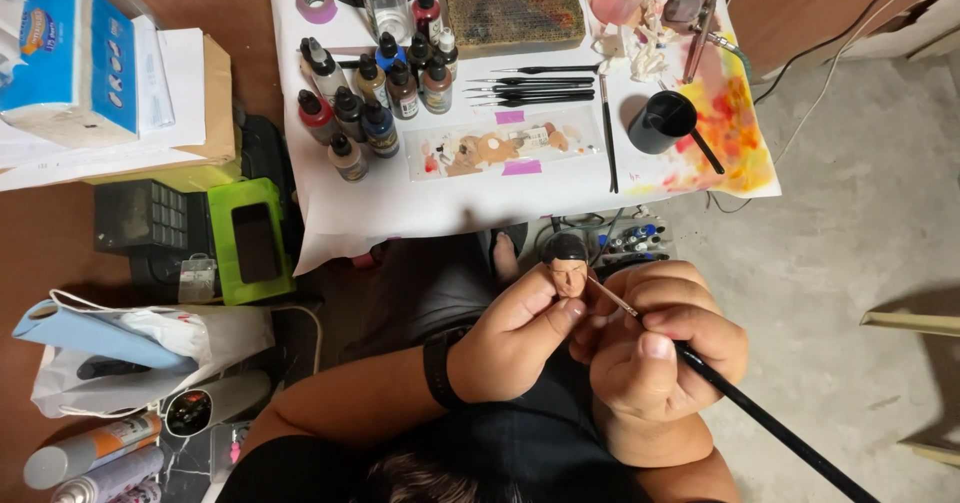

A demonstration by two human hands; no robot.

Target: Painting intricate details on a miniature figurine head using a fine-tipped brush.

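My left hand point(510, 338) pinches a small figurine head point(566, 266) with dark hair and a skin-toned face, held up in front of me. My right hand point(655, 353) grips a thin black paintbrush point(760, 418), and its fine tip touches the side of the small face. Both hands rest close together, knuckles nearly touching. A black band sits on my left wrist.
A white paper-covered table point(400, 203) holds several paint bottles point(365, 98), a row of brushes point(535, 88), a paint-smeared palette strip point(500, 148), a black cup point(660, 121) and a sponge block point(512, 5). A tissue box point(70, 58), a green device point(250, 241), bags and spray cans lie at left.
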